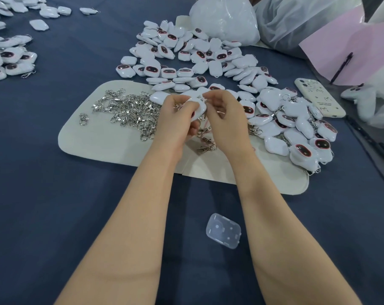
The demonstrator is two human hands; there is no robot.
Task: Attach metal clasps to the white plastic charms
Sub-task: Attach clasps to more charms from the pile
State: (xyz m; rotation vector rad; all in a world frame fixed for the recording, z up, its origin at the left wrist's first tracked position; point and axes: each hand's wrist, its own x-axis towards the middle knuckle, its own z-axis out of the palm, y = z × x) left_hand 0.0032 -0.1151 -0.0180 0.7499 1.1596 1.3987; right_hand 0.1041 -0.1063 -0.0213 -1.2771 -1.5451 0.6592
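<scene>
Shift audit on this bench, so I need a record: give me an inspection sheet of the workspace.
Surface: dark blue cloth, beige mat on it.
Job's things: loose clasps piled on the mat; white charms heaped behind; clasped charms at right.
Clutter: clear plastic case, phone, plastic bags.
Hands: left hand grips a single charm; right hand pinches its top edge.
Cables: nothing seen.
Surroundings: more charms far left; pink sheet far right.

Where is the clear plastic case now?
In the head view, the clear plastic case lies on the blue cloth, just left of the right forearm, on the near side of the beige mat.
</scene>
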